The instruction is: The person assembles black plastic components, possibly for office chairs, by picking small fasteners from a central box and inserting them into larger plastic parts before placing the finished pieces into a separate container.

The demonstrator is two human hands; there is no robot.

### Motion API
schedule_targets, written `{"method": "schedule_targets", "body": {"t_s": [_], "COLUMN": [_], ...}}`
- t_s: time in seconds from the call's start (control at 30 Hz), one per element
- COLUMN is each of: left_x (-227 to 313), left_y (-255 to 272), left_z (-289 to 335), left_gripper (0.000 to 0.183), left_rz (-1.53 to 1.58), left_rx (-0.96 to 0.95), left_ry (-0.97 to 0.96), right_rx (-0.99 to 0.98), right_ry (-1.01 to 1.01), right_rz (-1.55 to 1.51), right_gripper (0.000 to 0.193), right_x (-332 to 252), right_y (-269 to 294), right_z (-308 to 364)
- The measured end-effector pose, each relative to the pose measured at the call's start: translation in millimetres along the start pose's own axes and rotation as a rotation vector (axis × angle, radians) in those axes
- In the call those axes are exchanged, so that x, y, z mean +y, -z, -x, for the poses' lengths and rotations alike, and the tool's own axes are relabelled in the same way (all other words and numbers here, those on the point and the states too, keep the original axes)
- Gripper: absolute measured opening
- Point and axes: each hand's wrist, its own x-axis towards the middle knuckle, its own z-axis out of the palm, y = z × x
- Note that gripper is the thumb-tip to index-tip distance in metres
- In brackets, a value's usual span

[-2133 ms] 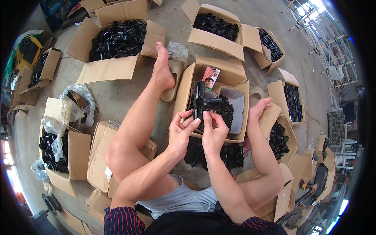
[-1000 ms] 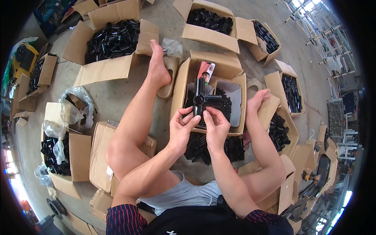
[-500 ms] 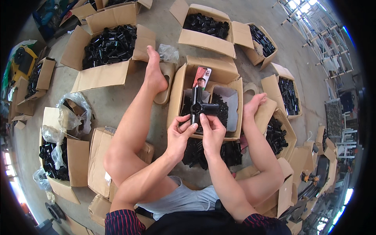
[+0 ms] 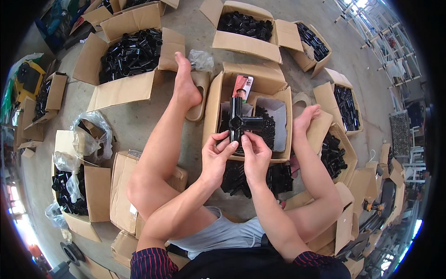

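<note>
A black T-shaped pipe fitting (image 4: 236, 116) is held upright between my hands, one branch pointing right. My left hand (image 4: 215, 159) grips its lower left side between thumb and fingers. On the lower right side, my right hand (image 4: 256, 158) closes its thumb and fingertips on the same fitting. Beyond it stands an open cardboard box (image 4: 213, 111) with grey-white inner trays (image 4: 278, 114) of small black pieces (image 4: 265, 132). A phone (image 4: 242, 87) with a lit screen leans inside the box's far end. Below my hands, more black fittings (image 4: 236, 179) lie in a pile on the floor.
Open boxes of black parts surround me, including a large box (image 4: 121, 92) at far left, another (image 4: 246, 49) ahead and one (image 4: 350, 160) beside my right leg. Clear plastic bags (image 4: 88, 139) lie at left. A metal rack (image 4: 385, 42) stands at far right.
Both hands still hold the fitting, which appears turned slightly, its round central opening now facing me more. The whole view has shifted a little.
</note>
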Motion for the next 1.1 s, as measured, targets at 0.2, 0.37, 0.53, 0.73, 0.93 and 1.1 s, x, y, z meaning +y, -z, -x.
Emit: {"method": "schedule_targets", "body": {"t_s": [0.2,0.37,0.53,0.73,0.93,1.1], "left_x": [-2.1,4.2,27.3,16.2,5.2,8.6], "left_y": [1.8,-9.2,-10.3,-10.3,-2.8,1.0], "left_z": [-3.1,-1.9,-22.2,-2.4,-3.3,-8.4], "left_gripper": [0.039,0.035,0.034,0.033,0.035,0.034], "left_rz": [0.003,-0.06,0.193,0.005,-0.079,-0.028], "left_rx": [0.013,0.087,0.219,0.03,0.006,0.002], "left_ry": [-0.001,0.005,0.421,0.17,0.079,0.133], "right_rx": [-0.017,-0.001,0.019,0.024,0.04,0.041], "right_ry": [-0.054,-0.071,-0.122,-0.145,-0.064,-0.096], "right_rz": [0.002,-0.081,-0.17,-0.129,-0.124,-0.084], "right_gripper": [0.019,0.019,0.02,0.02,0.016,0.017], "right_x": [-4.0,8.8,0.1,2.3,3.8,10.7], "right_y": [1.0,-2.8,-4.0,-1.0,-0.3,0.0], "right_z": [-2.7,-3.0,-1.6,-2.1,2.7,0.5]}}
